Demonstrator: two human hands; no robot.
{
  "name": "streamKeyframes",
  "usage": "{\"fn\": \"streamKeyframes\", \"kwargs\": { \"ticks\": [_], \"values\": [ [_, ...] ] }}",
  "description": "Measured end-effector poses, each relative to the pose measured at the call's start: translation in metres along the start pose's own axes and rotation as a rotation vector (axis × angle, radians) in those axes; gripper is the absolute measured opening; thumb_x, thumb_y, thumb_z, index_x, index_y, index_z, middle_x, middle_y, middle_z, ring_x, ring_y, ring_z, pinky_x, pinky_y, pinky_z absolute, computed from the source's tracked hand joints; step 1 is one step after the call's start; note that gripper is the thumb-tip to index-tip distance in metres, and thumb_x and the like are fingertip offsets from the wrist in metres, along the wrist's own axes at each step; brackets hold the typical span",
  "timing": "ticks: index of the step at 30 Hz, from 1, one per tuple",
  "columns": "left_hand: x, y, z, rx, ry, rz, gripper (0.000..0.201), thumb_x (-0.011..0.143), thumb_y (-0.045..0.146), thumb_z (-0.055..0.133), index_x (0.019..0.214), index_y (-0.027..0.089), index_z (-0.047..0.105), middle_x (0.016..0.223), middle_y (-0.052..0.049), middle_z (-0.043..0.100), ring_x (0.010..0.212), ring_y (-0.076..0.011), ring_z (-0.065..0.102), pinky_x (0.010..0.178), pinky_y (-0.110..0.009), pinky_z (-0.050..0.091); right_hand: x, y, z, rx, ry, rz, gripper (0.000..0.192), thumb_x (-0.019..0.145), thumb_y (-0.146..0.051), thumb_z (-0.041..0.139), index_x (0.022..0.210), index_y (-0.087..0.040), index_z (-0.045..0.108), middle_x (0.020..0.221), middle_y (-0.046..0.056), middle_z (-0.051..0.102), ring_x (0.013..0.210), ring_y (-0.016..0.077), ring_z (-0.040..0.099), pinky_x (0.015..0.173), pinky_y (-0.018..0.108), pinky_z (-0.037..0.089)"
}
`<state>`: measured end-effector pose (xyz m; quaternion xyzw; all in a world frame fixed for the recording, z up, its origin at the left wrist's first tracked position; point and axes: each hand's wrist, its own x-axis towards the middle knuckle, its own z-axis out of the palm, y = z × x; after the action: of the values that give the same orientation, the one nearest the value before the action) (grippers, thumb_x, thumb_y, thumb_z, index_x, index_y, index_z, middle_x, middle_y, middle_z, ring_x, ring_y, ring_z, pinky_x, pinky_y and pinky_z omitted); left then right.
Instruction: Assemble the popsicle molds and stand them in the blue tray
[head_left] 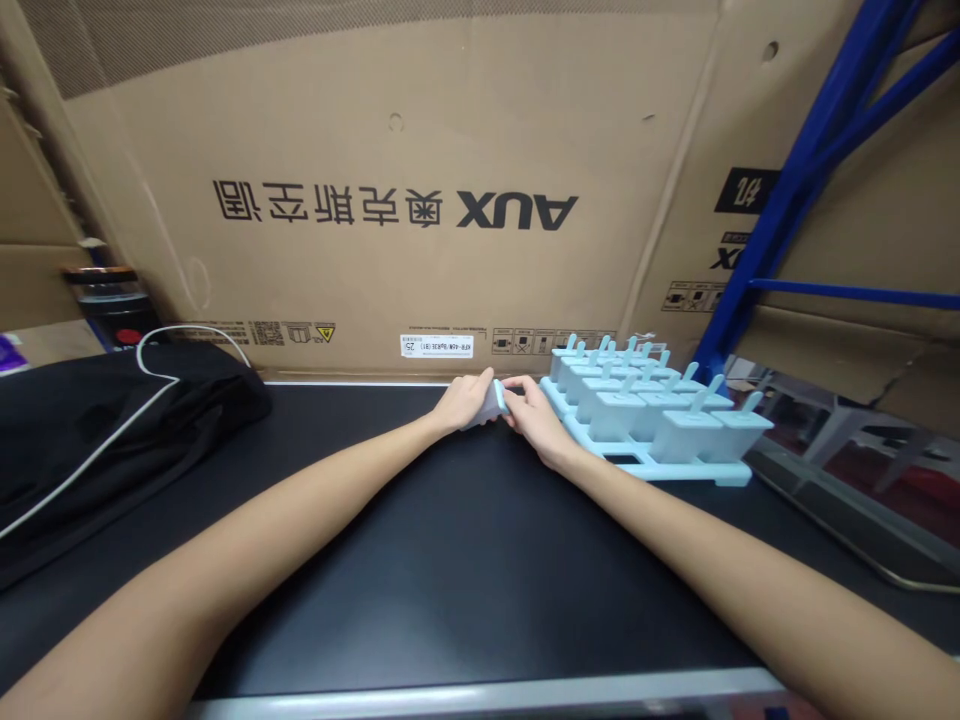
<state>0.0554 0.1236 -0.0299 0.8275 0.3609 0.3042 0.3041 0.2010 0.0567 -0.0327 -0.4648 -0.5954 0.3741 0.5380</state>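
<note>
Over the middle of the black tabletop, my left hand (460,402) is wrapped around a small popsicle mold (489,405) with a translucent body and a light blue lid. The fingers of my right hand (541,425) pinch the lid end of the same mold, partly covering it. The mold is tilted, its lid towards the right. Just right of my right hand stands a light blue mold rack (705,473) holding several popsicle molds (616,415) with their stick handles pointing up. One slot (624,460) at the rack's near left corner has no mold in it.
A large cardboard box (390,120) forms the back wall. Black cloth (90,430) with a white cable (112,452) lies on the left, in front of a dark jar (112,305). A blue metal frame (787,190) rises at right. The table's metal edge (480,698) runs along the front.
</note>
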Motion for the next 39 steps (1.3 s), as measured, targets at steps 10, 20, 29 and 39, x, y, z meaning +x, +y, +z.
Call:
{"fn": "streamKeyframes", "kwargs": {
  "ticks": [10,20,29,39],
  "values": [
    [-0.01,0.005,0.001,0.022,0.051,0.44,0.044,0.091,0.054,0.051,0.121,0.022,0.051,0.099,-0.004,0.066,0.08,-0.0178,0.062,0.078,-0.032,0.048,-0.004,-0.003,0.001,-0.152,0.037,0.015,0.028,0.09,-0.049,0.042,0.099,-0.023,0.045,0.058,-0.008,0.038,0.048,0.0104,0.035,0.048,0.022,0.031],
    [-0.004,0.002,0.0,-0.077,0.251,0.227,0.026,0.094,0.039,0.038,0.083,0.02,0.051,0.061,0.005,0.048,0.059,-0.013,0.046,0.06,-0.024,0.038,0.001,-0.002,0.004,-0.676,0.091,-0.138,0.04,0.081,-0.014,0.044,0.12,-0.015,0.055,0.127,0.015,0.054,0.119,0.0246,0.049,0.102,0.037,0.037],
    [-0.001,-0.004,-0.003,-0.174,0.32,0.198,0.041,0.102,0.045,0.02,0.093,0.021,0.051,0.079,0.0,0.055,0.072,-0.0162,0.052,0.069,-0.028,0.043,-0.002,-0.016,-0.003,-1.277,-0.138,-0.139,0.021,0.087,-0.022,0.048,0.093,-0.014,0.066,0.104,0.015,0.067,0.098,0.0245,0.062,0.083,0.03,0.043],
    [0.012,-0.017,0.007,-0.334,0.123,0.336,0.034,0.095,0.046,0.051,0.107,0.023,0.03,0.101,-0.004,0.051,0.087,-0.016,0.058,0.08,-0.035,0.049,0.005,-0.058,-0.038,-1.281,-0.128,-0.042,0.025,0.064,-0.018,0.066,0.088,-0.014,0.072,0.083,0.01,0.073,0.079,0.0222,0.067,0.065,0.026,0.044]
  ]
}}
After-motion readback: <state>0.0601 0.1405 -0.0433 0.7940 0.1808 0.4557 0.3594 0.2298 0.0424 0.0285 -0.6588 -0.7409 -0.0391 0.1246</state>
